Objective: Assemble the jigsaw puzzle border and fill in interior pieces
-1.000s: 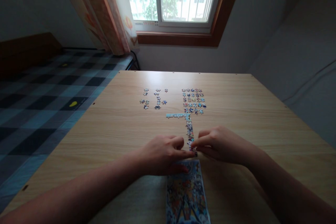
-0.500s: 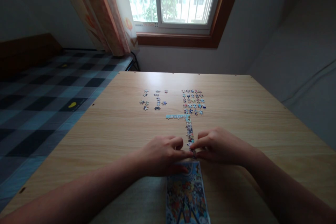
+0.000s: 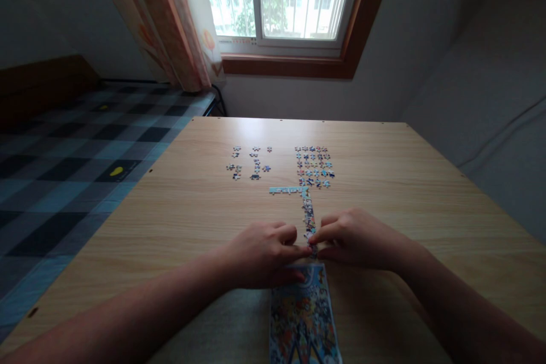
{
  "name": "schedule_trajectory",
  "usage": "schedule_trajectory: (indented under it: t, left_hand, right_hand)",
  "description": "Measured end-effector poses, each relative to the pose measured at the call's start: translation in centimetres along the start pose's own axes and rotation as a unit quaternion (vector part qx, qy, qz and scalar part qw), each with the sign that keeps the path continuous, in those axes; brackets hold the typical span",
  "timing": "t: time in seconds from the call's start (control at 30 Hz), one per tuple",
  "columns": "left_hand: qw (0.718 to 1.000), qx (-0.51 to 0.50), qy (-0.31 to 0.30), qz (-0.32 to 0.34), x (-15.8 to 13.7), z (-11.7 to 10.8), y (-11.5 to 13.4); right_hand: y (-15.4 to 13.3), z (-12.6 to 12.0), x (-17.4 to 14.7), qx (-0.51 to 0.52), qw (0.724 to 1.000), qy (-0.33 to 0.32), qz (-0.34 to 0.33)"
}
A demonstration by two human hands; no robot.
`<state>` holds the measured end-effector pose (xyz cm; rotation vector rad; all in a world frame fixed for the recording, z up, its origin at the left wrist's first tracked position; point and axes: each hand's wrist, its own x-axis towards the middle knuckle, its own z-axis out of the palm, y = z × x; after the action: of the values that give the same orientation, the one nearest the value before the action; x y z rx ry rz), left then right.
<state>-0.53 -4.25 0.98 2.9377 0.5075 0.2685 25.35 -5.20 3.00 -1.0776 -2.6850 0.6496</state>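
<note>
Wood-grained tabletop [image 3: 183,205] gleaming smoothly near its far edge
Picture sheet [image 3: 305,318] is looking papery; curtain [image 3: 170,23] and bedding [image 3: 85,142] are showing matt cloth.

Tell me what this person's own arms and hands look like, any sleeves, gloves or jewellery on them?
The bare left forearm and bare right forearm taper toward the wrists, with no sleeve in view. The ungloved left hand and ungloved right hand show no ring, watch or bracelet. I can't make out any markings; it's too dim for finer detail.
</note>
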Motion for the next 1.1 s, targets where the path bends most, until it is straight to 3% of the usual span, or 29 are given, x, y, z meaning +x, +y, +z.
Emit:
schedule_trajectory:
  t: [1.1]
  left_hand:
    - [0.999,0.037,-0.026,-0.007,0.4,0.4,1.7]
  right_hand:
    - [0.0,0.2,0.2,0.019,1.0,0.01,0.0]
